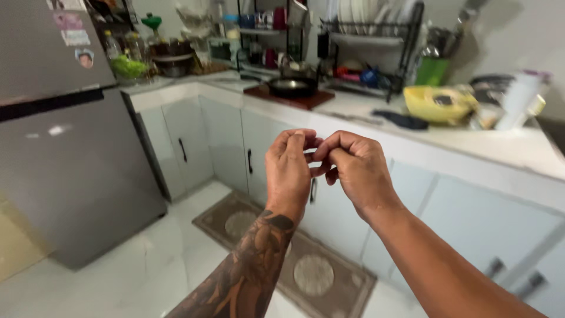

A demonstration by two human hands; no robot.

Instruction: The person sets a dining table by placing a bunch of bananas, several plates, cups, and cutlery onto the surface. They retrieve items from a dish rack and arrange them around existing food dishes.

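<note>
A grey refrigerator (65, 147) stands at the left end of the L-shaped counter (447, 141). A black pan (291, 87) sits on a wooden board near its corner, empty as far as shows; a yellow bowl (438, 103) farther right. Both hands meet in mid-air before the cabinets: left hand (288, 174) and right hand (356, 168), fingers curled, tips touching; whether they pinch anything, I cannot tell.

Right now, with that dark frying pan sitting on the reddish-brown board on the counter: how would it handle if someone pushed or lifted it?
The dark round frying pan looks like metal, so probably rigid and fairly heavy for its size. It sits flat on the reddish-brown board, so it would likely slide rather than tip or roll. No handle clearly shows, so how it balances in a lift is uncertain.
</note>
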